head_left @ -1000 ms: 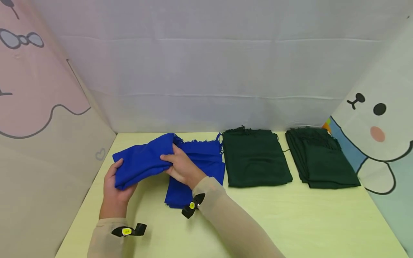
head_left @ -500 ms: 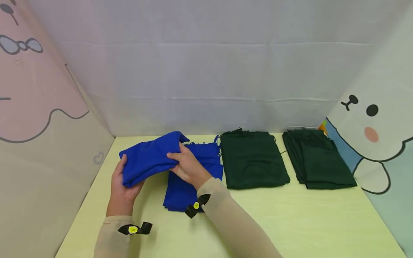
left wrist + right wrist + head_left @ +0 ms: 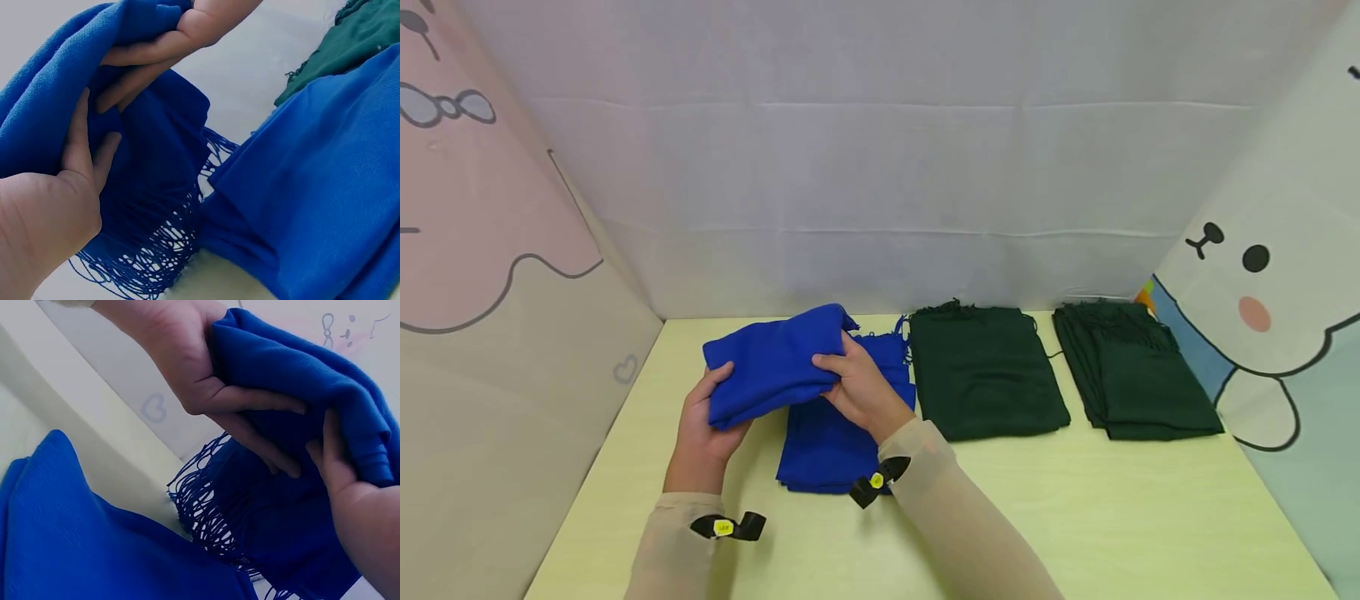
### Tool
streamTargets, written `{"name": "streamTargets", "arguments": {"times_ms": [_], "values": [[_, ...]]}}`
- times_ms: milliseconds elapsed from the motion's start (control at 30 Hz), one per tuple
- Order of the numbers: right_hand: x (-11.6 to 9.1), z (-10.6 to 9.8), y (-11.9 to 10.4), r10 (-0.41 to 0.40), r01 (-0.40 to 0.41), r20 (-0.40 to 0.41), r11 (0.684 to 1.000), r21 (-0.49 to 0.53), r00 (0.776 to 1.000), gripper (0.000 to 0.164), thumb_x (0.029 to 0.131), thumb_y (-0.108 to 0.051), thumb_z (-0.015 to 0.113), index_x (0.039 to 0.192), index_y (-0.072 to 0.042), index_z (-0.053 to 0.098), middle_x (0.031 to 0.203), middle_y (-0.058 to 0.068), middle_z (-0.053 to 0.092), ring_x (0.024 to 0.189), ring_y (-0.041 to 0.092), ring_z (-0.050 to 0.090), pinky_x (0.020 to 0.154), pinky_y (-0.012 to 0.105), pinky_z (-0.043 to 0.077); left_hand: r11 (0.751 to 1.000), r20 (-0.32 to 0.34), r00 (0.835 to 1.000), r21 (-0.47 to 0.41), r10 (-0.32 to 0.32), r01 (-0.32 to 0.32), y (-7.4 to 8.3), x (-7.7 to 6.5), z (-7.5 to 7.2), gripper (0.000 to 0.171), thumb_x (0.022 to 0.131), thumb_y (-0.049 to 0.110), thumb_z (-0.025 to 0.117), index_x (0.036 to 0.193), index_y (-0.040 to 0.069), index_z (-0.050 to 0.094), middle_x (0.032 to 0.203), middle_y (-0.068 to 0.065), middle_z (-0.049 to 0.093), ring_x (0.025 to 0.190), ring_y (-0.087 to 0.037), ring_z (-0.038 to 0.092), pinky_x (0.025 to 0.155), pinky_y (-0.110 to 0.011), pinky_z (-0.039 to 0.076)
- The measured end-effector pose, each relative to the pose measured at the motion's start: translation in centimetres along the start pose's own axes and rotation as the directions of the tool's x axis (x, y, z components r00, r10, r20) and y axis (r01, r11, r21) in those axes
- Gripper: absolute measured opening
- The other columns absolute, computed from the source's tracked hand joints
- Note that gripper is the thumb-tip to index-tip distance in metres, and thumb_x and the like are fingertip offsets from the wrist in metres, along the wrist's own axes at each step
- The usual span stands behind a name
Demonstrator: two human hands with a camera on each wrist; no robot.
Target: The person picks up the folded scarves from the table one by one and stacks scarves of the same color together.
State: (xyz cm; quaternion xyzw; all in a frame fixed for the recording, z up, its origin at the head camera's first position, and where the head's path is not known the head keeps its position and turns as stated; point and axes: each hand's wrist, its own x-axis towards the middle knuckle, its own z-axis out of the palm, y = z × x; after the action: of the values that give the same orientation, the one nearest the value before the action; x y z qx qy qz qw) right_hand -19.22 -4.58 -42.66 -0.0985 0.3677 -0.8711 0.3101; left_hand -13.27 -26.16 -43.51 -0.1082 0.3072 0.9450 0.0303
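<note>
Between both hands a folded blue scarf point(image 3: 775, 362) is held up above the table. My left hand point(image 3: 703, 425) grips its left end, thumb on top and fingers underneath. At the right end my right hand point(image 3: 865, 383) pinches the cloth, thumb over the upper face. From below, the left wrist view shows the fingers of both hands under the fold and a fringe point(image 3: 162, 244) hanging down. A second folded blue scarf point(image 3: 820, 450) lies on the table behind and below the right hand, partly hidden by it.
Two folded dark green scarves, one in the middle point(image 3: 988, 375) and one at the right point(image 3: 1150, 375), lie along the back of the pale yellow table point(image 3: 1075, 517). A white back wall point(image 3: 880, 192) and printed side panels enclose the table.
Both hands have moved to the right with the held blue scarf, which now covers more of the blue scarf on the table. The view has shifted slightly.
</note>
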Motion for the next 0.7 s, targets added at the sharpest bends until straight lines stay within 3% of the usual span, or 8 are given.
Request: {"name": "streamTargets", "arguments": {"times_ms": [100, 367, 533, 700], "values": [[-0.4, -0.3, -0.6, -0.018, 0.017, -0.014, 1.000, -0.012, 1.000, 0.069, 0.102, 0.001, 0.046, 0.159, -0.028, 0.019, 0.159, 0.005, 0.031, 0.141, 0.029, 0.039, 0.116, 0.048, 0.032, 1.000, 0.019, 1.000, 0.029, -0.001, 0.001, -0.5, 0.5, 0.4, 0.076, 0.104, 0.017, 0.045, 0.159, 0.040, -0.001, 0.164, 0.004, 0.005, 0.142, -0.015, 0.023, 0.104, -0.026, 0.043], [-1.7, -1.4, -1.7, -0.062, 0.062, -0.057, 0.998, 0.000, 0.996, 0.070, 0.102, -0.009, 0.051, 0.160, -0.029, 0.017, 0.160, 0.005, 0.026, 0.134, 0.027, 0.040, 0.101, 0.040, 0.039, 0.999, 0.101, 0.995, 0.036, -0.012, 0.009, -1.8, 1.6, 1.5, 0.074, 0.105, 0.015, 0.042, 0.159, 0.041, -0.001, 0.165, 0.003, 0.004, 0.143, -0.017, 0.023, 0.105, -0.027, 0.042], [-2.6, -2.2, -1.7, -0.081, 0.081, -0.071, 0.997, 0.005, 0.994, 0.071, 0.103, -0.011, 0.052, 0.160, -0.029, 0.014, 0.163, 0.004, 0.018, 0.141, 0.029, 0.035, 0.107, 0.043, 0.038, 0.999, 0.095, 0.995, 0.043, -0.027, 0.023, -3.0, 1.9, 1.8, 0.077, 0.105, 0.014, 0.043, 0.159, 0.042, -0.004, 0.166, 0.004, -0.001, 0.147, -0.017, 0.018, 0.114, -0.030, 0.032], [-3.8, -3.2, -1.5, -0.084, 0.085, -0.086, 0.996, 0.011, 0.993, 0.070, 0.102, -0.011, 0.053, 0.160, -0.029, 0.016, 0.162, 0.004, 0.020, 0.140, 0.029, 0.035, 0.107, 0.042, 0.038, 0.997, 0.082, 0.995, 0.059, -0.048, 0.043, -4.4, 1.9, 1.8, 0.079, 0.105, 0.013, 0.042, 0.158, 0.041, -0.008, 0.167, 0.003, -0.004, 0.150, -0.019, 0.011, 0.122, -0.034, 0.019]]}}
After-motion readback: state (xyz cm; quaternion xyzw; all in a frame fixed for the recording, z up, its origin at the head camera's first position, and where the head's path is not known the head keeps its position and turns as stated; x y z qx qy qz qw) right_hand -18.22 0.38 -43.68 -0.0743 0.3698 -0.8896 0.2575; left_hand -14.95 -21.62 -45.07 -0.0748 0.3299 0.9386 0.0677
